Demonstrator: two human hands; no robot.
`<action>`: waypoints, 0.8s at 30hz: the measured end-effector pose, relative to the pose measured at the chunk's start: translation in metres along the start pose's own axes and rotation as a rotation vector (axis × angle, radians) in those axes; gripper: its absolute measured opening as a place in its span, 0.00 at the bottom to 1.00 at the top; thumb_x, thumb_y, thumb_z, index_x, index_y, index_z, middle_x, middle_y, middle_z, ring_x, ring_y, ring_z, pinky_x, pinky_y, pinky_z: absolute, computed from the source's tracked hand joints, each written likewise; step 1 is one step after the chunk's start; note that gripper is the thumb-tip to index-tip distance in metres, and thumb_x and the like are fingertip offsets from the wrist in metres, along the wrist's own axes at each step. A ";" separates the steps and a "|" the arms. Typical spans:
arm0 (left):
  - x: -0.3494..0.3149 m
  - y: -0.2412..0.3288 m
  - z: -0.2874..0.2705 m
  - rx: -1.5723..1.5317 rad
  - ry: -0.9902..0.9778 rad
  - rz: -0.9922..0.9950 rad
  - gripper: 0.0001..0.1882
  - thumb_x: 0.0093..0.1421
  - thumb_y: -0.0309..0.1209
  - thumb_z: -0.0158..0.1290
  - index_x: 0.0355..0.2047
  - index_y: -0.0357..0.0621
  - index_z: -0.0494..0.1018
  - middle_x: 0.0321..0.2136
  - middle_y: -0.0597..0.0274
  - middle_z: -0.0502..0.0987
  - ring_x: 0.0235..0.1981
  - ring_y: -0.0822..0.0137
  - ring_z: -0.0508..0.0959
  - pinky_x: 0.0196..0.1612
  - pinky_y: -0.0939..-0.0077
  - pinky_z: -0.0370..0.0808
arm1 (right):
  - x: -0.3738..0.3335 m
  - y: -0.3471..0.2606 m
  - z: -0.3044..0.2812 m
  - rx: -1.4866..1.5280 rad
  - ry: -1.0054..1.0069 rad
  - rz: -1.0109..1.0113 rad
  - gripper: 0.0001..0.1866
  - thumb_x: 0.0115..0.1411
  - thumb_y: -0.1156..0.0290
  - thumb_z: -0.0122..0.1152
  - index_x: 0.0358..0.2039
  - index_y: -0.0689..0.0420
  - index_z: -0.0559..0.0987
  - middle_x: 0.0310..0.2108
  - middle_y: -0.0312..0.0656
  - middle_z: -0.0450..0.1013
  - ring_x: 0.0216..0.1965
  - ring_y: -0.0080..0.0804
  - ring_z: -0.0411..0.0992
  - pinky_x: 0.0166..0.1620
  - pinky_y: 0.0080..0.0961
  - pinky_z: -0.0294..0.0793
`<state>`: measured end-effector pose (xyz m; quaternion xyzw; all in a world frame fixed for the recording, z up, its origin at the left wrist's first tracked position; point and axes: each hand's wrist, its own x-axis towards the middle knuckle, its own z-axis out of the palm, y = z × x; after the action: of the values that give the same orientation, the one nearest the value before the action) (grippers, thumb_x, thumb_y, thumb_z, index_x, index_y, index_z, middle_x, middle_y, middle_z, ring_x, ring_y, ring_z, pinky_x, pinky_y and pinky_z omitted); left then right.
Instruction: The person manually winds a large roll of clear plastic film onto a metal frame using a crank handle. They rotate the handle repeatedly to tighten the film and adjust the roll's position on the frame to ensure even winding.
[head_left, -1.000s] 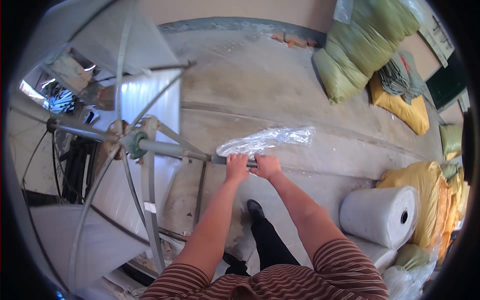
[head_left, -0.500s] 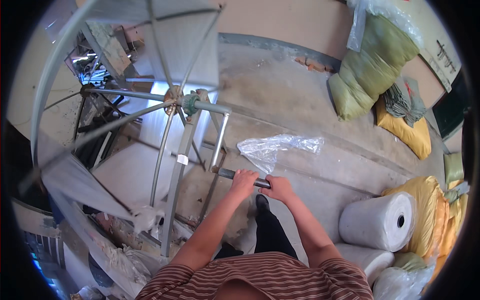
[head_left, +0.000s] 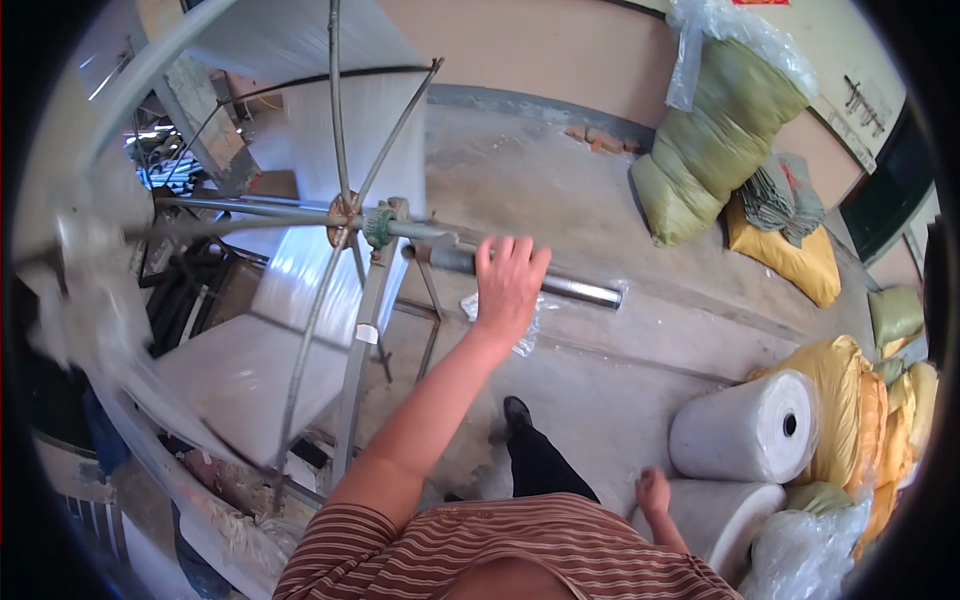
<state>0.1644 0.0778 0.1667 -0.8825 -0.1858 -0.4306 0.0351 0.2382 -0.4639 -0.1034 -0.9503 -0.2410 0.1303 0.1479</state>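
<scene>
My left hand point(head_left: 510, 292) lies over the crank handle point(head_left: 582, 291), a dark grip with a shiny metal end, its fingers hooked across the top. The crank belongs to a large metal-spoked reel point(head_left: 345, 215), with a green bearing point(head_left: 378, 228) on its shaft. Sheer white plastic film point(head_left: 300, 290) runs around the reel, and its outer rim and near-left part are blurred by motion. My right hand point(head_left: 653, 494) is off the handle, low at my side near the white rolls, its fingers curled with nothing visible in them.
Two white wrapped rolls point(head_left: 735, 425) lie at the right beside yellow sacks point(head_left: 820, 375). A stuffed green sack point(head_left: 715, 140) leans on the far wall. Clear plastic point(head_left: 530, 335) lies on the floor beneath the handle. A metal post point(head_left: 362, 345) carries the shaft.
The crank has turned, raising the handle farther from me. My left hand went with it; my right hand let go and dropped to my side. The reel has rotated.
</scene>
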 end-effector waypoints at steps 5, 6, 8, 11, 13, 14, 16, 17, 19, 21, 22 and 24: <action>0.083 -0.024 0.041 0.031 0.053 0.029 0.09 0.52 0.21 0.56 0.32 0.48 0.76 0.32 0.61 0.71 0.42 0.58 0.74 0.53 0.56 0.66 | -0.123 0.078 0.027 -0.236 -0.836 0.500 0.15 0.59 0.59 0.62 0.37 0.56 0.85 0.37 0.52 0.82 0.44 0.54 0.80 0.49 0.47 0.80; 0.100 -0.027 0.054 0.028 0.061 0.043 0.09 0.52 0.21 0.57 0.32 0.48 0.76 0.32 0.61 0.72 0.42 0.58 0.74 0.53 0.56 0.66 | -0.130 0.075 0.025 -0.196 -0.834 0.558 0.15 0.59 0.59 0.62 0.37 0.56 0.85 0.37 0.52 0.82 0.44 0.54 0.80 0.49 0.47 0.80; 0.132 -0.043 0.078 0.057 0.065 0.049 0.08 0.52 0.21 0.57 0.31 0.48 0.77 0.32 0.61 0.73 0.43 0.58 0.74 0.52 0.56 0.66 | -0.118 0.066 0.022 -0.118 -0.780 0.594 0.15 0.59 0.59 0.62 0.38 0.56 0.85 0.37 0.52 0.82 0.44 0.53 0.80 0.49 0.46 0.80; 0.163 -0.063 0.130 0.071 0.045 0.048 0.07 0.52 0.21 0.58 0.30 0.48 0.77 0.33 0.61 0.74 0.43 0.57 0.74 0.52 0.55 0.66 | -0.090 0.049 0.018 0.010 -0.646 0.590 0.15 0.59 0.58 0.62 0.38 0.56 0.85 0.37 0.52 0.82 0.43 0.53 0.81 0.49 0.46 0.80; 0.179 -0.075 0.174 0.077 0.035 0.041 0.08 0.51 0.21 0.58 0.30 0.50 0.78 0.34 0.61 0.75 0.44 0.57 0.75 0.50 0.56 0.66 | -0.065 0.029 0.008 0.099 -0.557 0.580 0.15 0.59 0.58 0.63 0.39 0.56 0.85 0.37 0.53 0.82 0.43 0.53 0.81 0.49 0.46 0.80; 0.187 -0.084 0.195 0.083 0.045 0.033 0.09 0.51 0.21 0.59 0.30 0.50 0.78 0.34 0.61 0.75 0.44 0.57 0.75 0.50 0.56 0.66 | -0.051 0.019 0.003 0.141 -0.522 0.571 0.16 0.59 0.58 0.63 0.39 0.56 0.85 0.37 0.53 0.82 0.43 0.53 0.81 0.49 0.45 0.80; 0.187 -0.103 0.244 0.083 0.041 0.008 0.10 0.50 0.20 0.59 0.31 0.52 0.79 0.34 0.62 0.75 0.44 0.57 0.75 0.49 0.56 0.66 | -0.032 0.004 -0.006 0.206 -0.473 0.575 0.16 0.59 0.58 0.63 0.40 0.56 0.86 0.37 0.53 0.82 0.43 0.53 0.81 0.49 0.45 0.79; 0.183 -0.112 0.267 0.091 -0.002 -0.003 0.11 0.50 0.20 0.59 0.31 0.53 0.79 0.34 0.62 0.75 0.44 0.57 0.75 0.49 0.56 0.66 | -0.025 0.000 -0.011 0.223 -0.462 0.578 0.16 0.59 0.58 0.63 0.40 0.56 0.86 0.37 0.53 0.82 0.43 0.53 0.81 0.48 0.45 0.79; 0.181 -0.114 0.317 0.091 -0.079 0.011 0.11 0.49 0.21 0.60 0.31 0.54 0.79 0.34 0.63 0.75 0.45 0.57 0.75 0.48 0.56 0.66 | -0.031 -0.003 -0.012 0.263 -0.443 0.628 0.16 0.59 0.58 0.63 0.40 0.56 0.86 0.37 0.53 0.82 0.43 0.53 0.81 0.48 0.44 0.79; 0.157 -0.130 0.352 0.100 -0.169 -0.041 0.10 0.50 0.23 0.60 0.31 0.53 0.79 0.36 0.62 0.77 0.46 0.57 0.75 0.50 0.55 0.66 | -0.038 0.000 -0.020 0.252 -0.466 0.674 0.17 0.59 0.58 0.63 0.41 0.55 0.86 0.37 0.53 0.82 0.43 0.52 0.81 0.48 0.44 0.79; 0.145 -0.130 0.369 0.096 -0.209 -0.063 0.09 0.50 0.24 0.61 0.31 0.53 0.80 0.37 0.62 0.77 0.47 0.57 0.75 0.51 0.55 0.66 | -0.049 0.002 -0.024 0.246 -0.480 0.709 0.17 0.59 0.57 0.64 0.41 0.55 0.86 0.37 0.53 0.82 0.43 0.52 0.81 0.48 0.44 0.79; 0.118 -0.133 0.397 0.087 -0.324 -0.106 0.10 0.51 0.23 0.60 0.32 0.54 0.80 0.37 0.62 0.77 0.47 0.57 0.75 0.51 0.55 0.66 | -0.077 0.010 -0.029 0.224 -0.519 0.787 0.17 0.59 0.57 0.64 0.42 0.55 0.86 0.37 0.53 0.82 0.43 0.52 0.81 0.48 0.43 0.79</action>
<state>0.4791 0.3245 -0.0040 -0.9270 -0.2536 -0.2757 0.0203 0.1861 -0.5174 -0.0662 -0.8837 0.1235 0.4343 0.1235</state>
